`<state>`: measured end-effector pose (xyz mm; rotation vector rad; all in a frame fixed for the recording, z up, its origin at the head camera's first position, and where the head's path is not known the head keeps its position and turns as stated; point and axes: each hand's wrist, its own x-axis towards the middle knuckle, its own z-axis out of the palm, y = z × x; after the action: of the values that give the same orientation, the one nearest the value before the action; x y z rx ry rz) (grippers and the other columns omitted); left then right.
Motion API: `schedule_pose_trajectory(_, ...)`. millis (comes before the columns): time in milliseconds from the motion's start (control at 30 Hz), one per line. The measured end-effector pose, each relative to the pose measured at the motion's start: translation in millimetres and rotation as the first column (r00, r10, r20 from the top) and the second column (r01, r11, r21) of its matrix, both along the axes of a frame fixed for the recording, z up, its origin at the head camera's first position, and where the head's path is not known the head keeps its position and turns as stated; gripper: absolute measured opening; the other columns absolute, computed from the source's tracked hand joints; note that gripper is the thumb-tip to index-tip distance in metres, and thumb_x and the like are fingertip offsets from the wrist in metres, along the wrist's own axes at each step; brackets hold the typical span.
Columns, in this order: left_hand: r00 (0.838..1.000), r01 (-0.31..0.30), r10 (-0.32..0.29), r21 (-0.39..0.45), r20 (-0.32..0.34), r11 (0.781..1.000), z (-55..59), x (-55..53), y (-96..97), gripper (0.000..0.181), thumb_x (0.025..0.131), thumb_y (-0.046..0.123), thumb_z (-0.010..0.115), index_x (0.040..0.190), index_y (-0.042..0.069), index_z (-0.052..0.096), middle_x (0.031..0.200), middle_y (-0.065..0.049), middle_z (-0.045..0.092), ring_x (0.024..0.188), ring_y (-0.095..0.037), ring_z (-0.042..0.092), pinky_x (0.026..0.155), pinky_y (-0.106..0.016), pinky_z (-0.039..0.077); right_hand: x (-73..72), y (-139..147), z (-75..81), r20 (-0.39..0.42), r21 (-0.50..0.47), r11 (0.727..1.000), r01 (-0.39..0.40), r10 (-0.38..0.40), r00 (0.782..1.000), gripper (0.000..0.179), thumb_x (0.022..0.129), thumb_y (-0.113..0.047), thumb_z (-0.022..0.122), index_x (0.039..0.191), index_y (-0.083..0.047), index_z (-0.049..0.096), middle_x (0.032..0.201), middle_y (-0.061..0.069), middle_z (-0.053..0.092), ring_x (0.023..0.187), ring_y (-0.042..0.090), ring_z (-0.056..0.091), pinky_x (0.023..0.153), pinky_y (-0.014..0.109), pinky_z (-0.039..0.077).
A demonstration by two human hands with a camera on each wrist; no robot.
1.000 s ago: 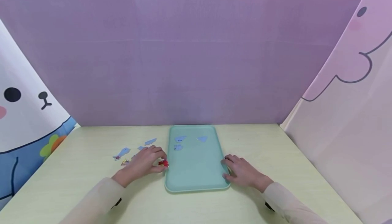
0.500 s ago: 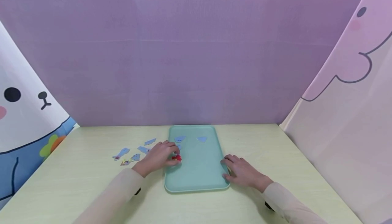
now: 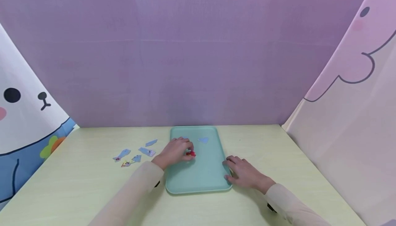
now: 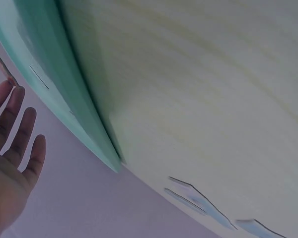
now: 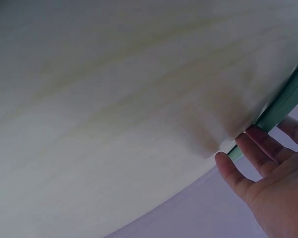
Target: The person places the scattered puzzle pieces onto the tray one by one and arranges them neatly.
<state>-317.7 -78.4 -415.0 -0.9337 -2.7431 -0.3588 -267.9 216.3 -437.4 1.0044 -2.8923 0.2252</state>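
Note:
My left hand [image 3: 176, 152] is over the teal tray [image 3: 198, 181], pinching a red puzzle piece [image 3: 191, 154] between thumb and fingertips. In the left wrist view the thin piece [image 4: 8, 72] stands out edge-on at the fingertips, with the other fingers spread. A blue puzzle piece [image 3: 203, 139] lies near the tray's far end; others beside it are mostly hidden behind my left hand. At the tray's right rim rests my right hand [image 3: 245, 173], its fingers relaxed against the edge. The right wrist view shows these fingers [image 5: 232, 174] close beside the tray's side.
Left of the tray, several loose pieces are scattered on the pale wooden table [image 3: 263, 143], among them a blue one [image 3: 151, 143], a longer blue one [image 3: 122, 154] and a yellowish one [image 3: 127, 163]. A purple backdrop [image 3: 198, 64] rises behind the table, with printed cloths at both sides.
My left hand has carried the red puzzle piece rightward and slightly away, from beside the tray's left rim to over its middle. The right hand has stayed at the rim.

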Motion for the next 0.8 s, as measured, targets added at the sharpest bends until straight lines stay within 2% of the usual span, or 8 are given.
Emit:
schedule_pose_trajectory(267, 1.0, -0.004, 0.004, -0.031, -0.021, 1.0, 2.9, -7.6, 19.3, 0.025, 0.077, 0.04, 0.07, 0.087, 0.018, 0.065, 0.084, 0.004, 0.06, 0.078, -0.014, 0.049, 0.067, -0.03, 0.038, 0.0, 0, 0.3, -0.005, -0.003, 1.0, -0.004, 0.004, 1.0, 0.047, 0.087, -0.04, 0.056, 0.124, -0.011, 0.052, 0.123, 0.006, 0.05, 0.112, 0.021, 0.048, 0.084, 0.041, 0.044)
schedule_pose_trajectory(567, 0.999, -0.042, 0.039, -0.084, -0.03, 0.996, 5.3, -18.7, 34.4, 0.027, 0.078, 0.043, 0.068, 0.091, 0.02, 0.066, 0.086, 0.005, 0.061, 0.078, -0.013, 0.049, 0.07, -0.03, 0.041, -0.9, 0, 0.5, -0.005, -0.003, 1.0, -0.009, 0.009, 1.0, 0.047, 0.087, -0.04, 0.056, 0.123, -0.011, 0.052, 0.123, 0.006, 0.05, 0.111, 0.02, 0.049, 0.084, 0.04, 0.044)
schedule_pose_trajectory(800, 0.999, -0.046, 0.043, -0.098, -0.024, 0.994, 5.0, -24.9, 43.9, 0.027, 0.078, 0.044, 0.067, 0.092, 0.02, 0.066, 0.087, 0.006, 0.061, 0.078, -0.012, 0.049, 0.071, -0.03, 0.041, -0.7, 0, 0.3, 0.004, -0.006, 1.0, -0.004, 0.004, 1.0, 0.048, 0.086, -0.039, 0.057, 0.124, -0.01, 0.052, 0.123, 0.006, 0.051, 0.111, 0.021, 0.049, 0.084, 0.041, 0.044)
